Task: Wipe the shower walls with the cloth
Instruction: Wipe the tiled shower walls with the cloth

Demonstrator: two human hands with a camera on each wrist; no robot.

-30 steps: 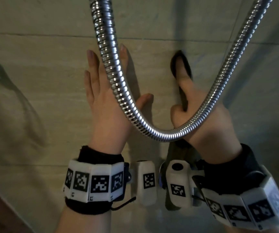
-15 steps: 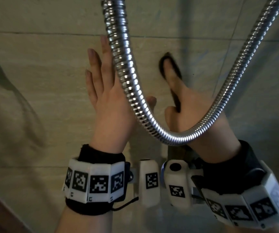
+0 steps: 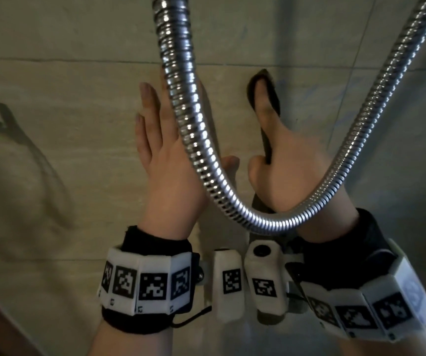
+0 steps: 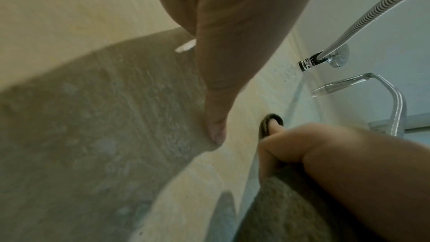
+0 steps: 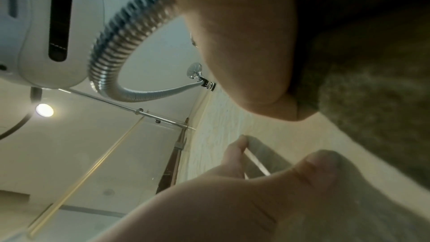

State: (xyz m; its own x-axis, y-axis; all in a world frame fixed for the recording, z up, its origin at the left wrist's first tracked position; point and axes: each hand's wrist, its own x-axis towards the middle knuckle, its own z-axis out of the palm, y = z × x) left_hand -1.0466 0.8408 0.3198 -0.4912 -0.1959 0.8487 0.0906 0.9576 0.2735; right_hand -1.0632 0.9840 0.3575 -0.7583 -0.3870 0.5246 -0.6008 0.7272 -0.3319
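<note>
The right hand [image 3: 283,173] presses a dark cloth [image 3: 271,98] against the tiled wall [image 3: 65,124], its fingers laid out along the cloth and the thumb folded in at the side, so the cloth is pinned between palm and tile. The cloth's top edge shows past the fingertips, and more of it hangs below the wrist. In the left wrist view the cloth [image 4: 271,123] wraps round a fingertip, and the rest bunches under the right hand [image 4: 325,154] near the bottom edge.

The left hand [image 3: 165,155] lies flat on the wall just beside the right, fingers straight and close together, thumb spread toward the other hand, holding nothing. Its thumb tip [image 4: 216,132] touches the tile in the left wrist view.

A ribbed metal hose [image 3: 206,163] hangs in a loop in front of both hands, its lowest bend crossing the right wrist. The right wrist view shows the hose [image 5: 123,43] running to a chrome wall fitting [image 5: 196,73], with a white heater unit [image 5: 46,25] above and a ceiling lamp [image 5: 44,110] lit.
</note>
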